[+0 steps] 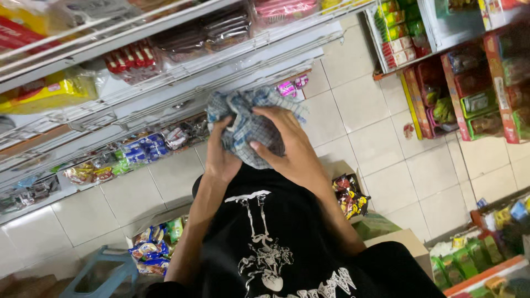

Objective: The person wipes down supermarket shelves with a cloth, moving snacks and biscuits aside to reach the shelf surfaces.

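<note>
We see a checked blue-white cloth [248, 124], bunched up, held in front of the chest betw. both hands, above the black printed shirt [276, 243]. The left hand [221, 157] grips the cloth from the left side, fingers curled into the folds. The right hand [290, 146] lies over the cloth w/ thumb pressed on its front, closed around it. Behind the cloth are white wire shelves [165, 72] w/ snack packets. Below is a pale tiled floor [381, 143], a cardboard box [403, 243] at the right, a packet of snacks [350, 196] near the right forearm, and a blue plastic stool [105, 270] at the lower left.
</note>
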